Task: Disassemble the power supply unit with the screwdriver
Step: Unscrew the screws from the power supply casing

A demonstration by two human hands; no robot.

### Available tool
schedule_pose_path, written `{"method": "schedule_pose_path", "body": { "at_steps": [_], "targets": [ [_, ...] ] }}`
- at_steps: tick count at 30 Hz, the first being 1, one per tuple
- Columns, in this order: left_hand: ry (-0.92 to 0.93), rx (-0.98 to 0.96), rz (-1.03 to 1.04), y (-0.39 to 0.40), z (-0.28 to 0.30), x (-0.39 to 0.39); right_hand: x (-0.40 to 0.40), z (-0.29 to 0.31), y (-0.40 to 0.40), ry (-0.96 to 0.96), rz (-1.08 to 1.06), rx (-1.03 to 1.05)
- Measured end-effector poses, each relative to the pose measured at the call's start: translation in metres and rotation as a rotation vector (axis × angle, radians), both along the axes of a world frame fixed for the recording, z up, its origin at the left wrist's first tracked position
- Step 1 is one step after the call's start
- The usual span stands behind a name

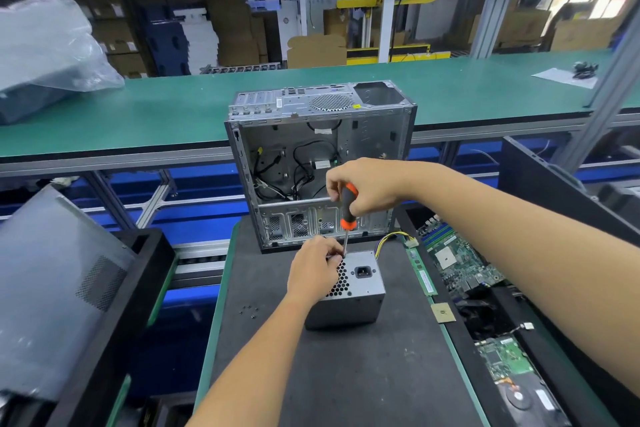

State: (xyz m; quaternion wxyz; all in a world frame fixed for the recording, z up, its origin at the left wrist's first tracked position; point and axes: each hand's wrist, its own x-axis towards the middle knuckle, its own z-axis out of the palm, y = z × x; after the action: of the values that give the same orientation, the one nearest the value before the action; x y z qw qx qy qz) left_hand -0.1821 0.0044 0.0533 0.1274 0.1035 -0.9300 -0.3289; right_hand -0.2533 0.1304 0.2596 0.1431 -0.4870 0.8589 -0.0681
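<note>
Right hand (367, 189): fingers (334, 189) curled round the orange-and-black handle of the screwdriver (348, 215), held near upright, tilted slightly; shaft runs down to the top far edge of the PSU (349, 291).

Left hand (315, 270): fingers (334, 258) bent and pinched at the screwdriver tip, on the PSU's upper far-left corner; whether they hold a screw cannot be told.

PSU: grey metal box, standing on the dark mat (346, 374) at mid-counter. Top face shows a honeycomb vent and a black power socket (363, 272). Yellow-and-black cable (394, 239) leaves its far right side and ends at a white plug near the mat's right edge.

Screws (250, 310): a few small dark ones, loose on the mat, left of the PSU, apart from it.

Case (320, 163): open PC chassis, upright, just behind the PSU, at the mat's far edge; loose black wires inside.

Mat, near half: bare surface between the two forearms, down to the near edge.

Right tray (485, 305): beside the mat's right edge, holding circuit boards, a RAM stick (424, 276), a CPU (443, 313) and a hard drive (530, 399).

Left: grey side panel (52, 288) leaning in a black bin, well apart from the PSU.

Rear: green counter (173, 114) across the view, bearing a plastic-wrapped unit (45, 52) at far left.
</note>
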Motion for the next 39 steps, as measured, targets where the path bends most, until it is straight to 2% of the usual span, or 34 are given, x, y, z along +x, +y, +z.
{"method": "schedule_pose_path", "body": {
  "at_steps": [3, 11, 16, 22, 27, 31, 34, 39],
  "targets": [
    [0.0, 0.002, 0.002, -0.001, -0.001, 0.0, -0.002, -0.006, -0.005, 0.188, -0.095, 0.047],
    [0.007, -0.009, 0.0, -0.001, -0.003, -0.001, 0.0, -0.003, -0.004, -0.083, 0.036, -0.045],
    [0.004, -0.004, 0.0, -0.001, -0.003, -0.001, -0.004, -0.008, -0.006, 0.203, -0.114, 0.038],
    [-0.003, -0.003, -0.001, -0.001, -0.002, -0.001, -0.001, -0.003, 0.002, -0.068, -0.004, -0.042],
    [-0.004, -0.003, -0.004, -0.001, -0.001, 0.0, -0.001, -0.01, -0.002, 0.216, -0.127, 0.032],
    [0.001, 0.0, -0.003, -0.001, -0.001, 0.0, 0.001, -0.009, 0.001, 0.082, -0.035, -0.109],
    [0.006, 0.0, -0.008, -0.001, 0.0, 0.002, 0.005, -0.006, 0.004, 0.002, -0.071, -0.159],
    [-0.008, 0.015, -0.008, 0.0, 0.003, 0.002, 0.006, -0.012, 0.004, 0.059, -0.199, -0.183]
  ]
}}
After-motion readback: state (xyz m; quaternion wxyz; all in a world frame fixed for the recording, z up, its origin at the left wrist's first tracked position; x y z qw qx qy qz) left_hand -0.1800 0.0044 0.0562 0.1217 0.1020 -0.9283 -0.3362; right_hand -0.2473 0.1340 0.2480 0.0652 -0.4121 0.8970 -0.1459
